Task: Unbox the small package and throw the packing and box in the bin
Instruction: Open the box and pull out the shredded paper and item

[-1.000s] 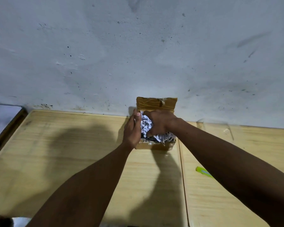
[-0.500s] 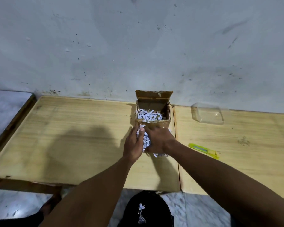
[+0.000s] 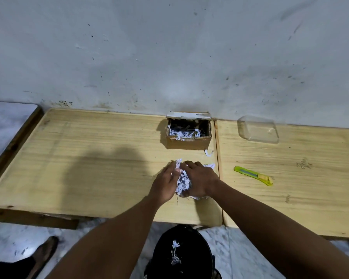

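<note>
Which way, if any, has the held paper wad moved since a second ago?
Yes. The paper wad, between left hand and right hand, left the box and came toward the table's near edge.

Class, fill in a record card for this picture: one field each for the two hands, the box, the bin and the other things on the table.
left hand: presses the side of the shredded paper, fingers fairly straight
right hand: grips the shredded paper from above
box: open, by the wall, more shreds inside
bin: black, on the floor below the table edge, a few shreds in it
table: wooden
other things: cutter and clear plastic container, both right of the box
</note>
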Available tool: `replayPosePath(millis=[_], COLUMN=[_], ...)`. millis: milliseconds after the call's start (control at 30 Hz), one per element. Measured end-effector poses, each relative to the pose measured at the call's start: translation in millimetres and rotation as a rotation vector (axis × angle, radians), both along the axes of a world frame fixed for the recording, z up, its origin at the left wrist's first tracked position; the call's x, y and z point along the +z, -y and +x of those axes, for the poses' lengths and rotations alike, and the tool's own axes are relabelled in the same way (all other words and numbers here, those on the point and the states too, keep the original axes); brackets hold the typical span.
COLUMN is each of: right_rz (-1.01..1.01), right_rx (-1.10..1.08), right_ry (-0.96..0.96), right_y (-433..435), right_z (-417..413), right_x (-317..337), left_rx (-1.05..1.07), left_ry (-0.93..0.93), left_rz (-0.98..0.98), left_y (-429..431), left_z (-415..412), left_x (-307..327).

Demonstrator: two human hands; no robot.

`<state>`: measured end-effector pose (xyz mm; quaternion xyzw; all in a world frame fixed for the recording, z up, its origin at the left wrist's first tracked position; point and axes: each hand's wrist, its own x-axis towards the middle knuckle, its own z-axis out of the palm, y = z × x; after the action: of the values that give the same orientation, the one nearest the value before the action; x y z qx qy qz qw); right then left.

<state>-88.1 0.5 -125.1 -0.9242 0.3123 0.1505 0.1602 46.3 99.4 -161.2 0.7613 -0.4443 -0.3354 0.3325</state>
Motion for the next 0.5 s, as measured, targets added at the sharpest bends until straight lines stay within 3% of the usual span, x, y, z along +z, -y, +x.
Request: replayPosePath(millis=[133,333,500], right_rz=[0.04,0.001,0.044], right_rx=[-0.027,-0.214,-0.349], right_ry=[-0.068,0.205,0.31], right_y=[16,48,47], right_z=[-15,-51,-65], right_x=[27,50,30], left_rx=[-0.044,-0.081,-0.373], left_ry=[0.034,0.226,0.444], left_rz=[-0.009,-0.127,-0.15], left_y=[0,3,7], left_z=[8,18,10], left_x=[4,17,24])
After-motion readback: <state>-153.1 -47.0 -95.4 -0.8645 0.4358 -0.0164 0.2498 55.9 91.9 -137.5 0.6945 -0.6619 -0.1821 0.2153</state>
